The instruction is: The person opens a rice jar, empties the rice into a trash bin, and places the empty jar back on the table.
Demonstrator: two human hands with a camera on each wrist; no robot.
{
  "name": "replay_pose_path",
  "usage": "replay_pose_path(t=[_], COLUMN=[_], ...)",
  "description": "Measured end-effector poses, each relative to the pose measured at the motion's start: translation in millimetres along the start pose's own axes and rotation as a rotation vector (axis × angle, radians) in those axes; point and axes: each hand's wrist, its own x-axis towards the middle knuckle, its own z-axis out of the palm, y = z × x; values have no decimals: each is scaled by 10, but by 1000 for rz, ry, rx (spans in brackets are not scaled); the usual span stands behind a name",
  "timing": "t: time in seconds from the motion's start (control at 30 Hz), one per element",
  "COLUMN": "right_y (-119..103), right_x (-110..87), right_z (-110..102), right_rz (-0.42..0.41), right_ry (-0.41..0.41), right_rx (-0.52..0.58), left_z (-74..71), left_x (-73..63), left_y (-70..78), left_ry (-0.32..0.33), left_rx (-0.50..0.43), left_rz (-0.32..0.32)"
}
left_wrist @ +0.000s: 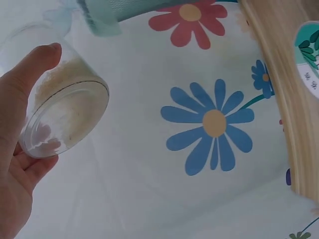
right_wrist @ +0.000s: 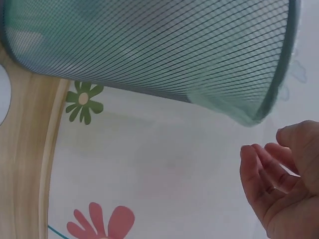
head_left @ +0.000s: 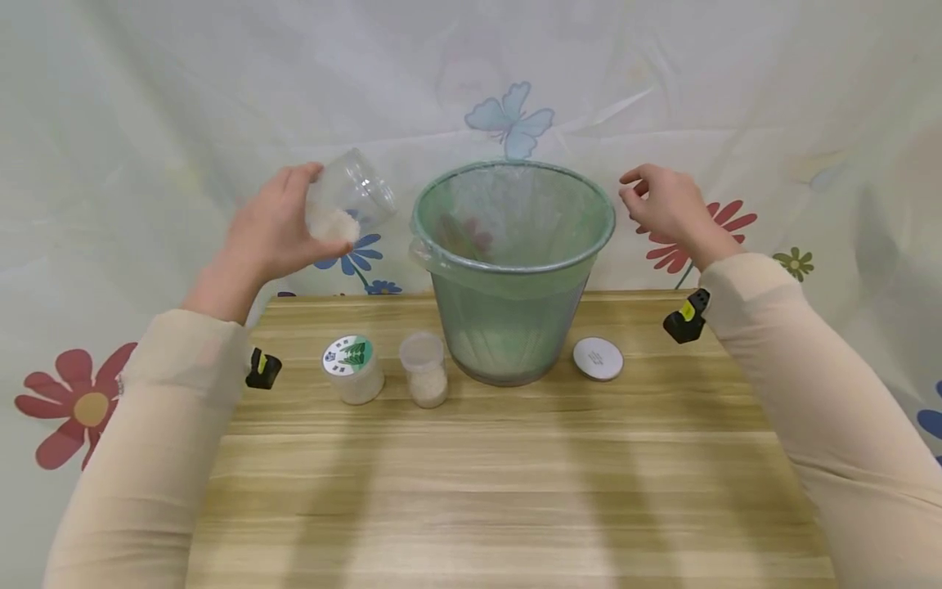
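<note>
Left hand: fingers bent round a clear, round, see-through jar, thumb on one side and fingertips on the opposite side, opened about as wide as the jar. Jar is off the table, tipped well over, mouth toward the bin; whitish loose grains lie inside near the thumb. Jar is left of the bin rim, close but apart, not over the opening

Right hand: just right of the bin rim, fingers partly bent, small gap between thumb and fingertips, nothing in grip, apart from the rim in right wrist view

Bin: round green-grey mesh bin, upright near far edge of the light wood-grain table, with a thin pale-green plastic liner folded over the rim

Left of bin, on table: squat clear container with a green-and-white printed round top, then a slimmer clear container with white grains low inside, just beside the bin. Right of bin: flat white round lid with small print

Behind: pale sheet with printed flowers and a blue butterfly. Both arms in cream sleeves, black device with yellow mark at each wrist
</note>
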Motion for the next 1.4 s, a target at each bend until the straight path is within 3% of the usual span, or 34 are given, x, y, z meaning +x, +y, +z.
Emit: replay_pose_path(t=[0.27,0.73,1.4], right_y=[-118,-220,-297], right_x=[25,71,92], right_z=[-45,-21,-11], right_rz=[75,208,266], right_ry=[-84,-228,-264], right_rx=[68,259,301], left_z=[-160,-235,-317], left_x=[156,292,406], left_y=[122,361,660], left_ry=[-41,-144,-214], left_rx=[14,83,230], left_rz=[67,126,210])
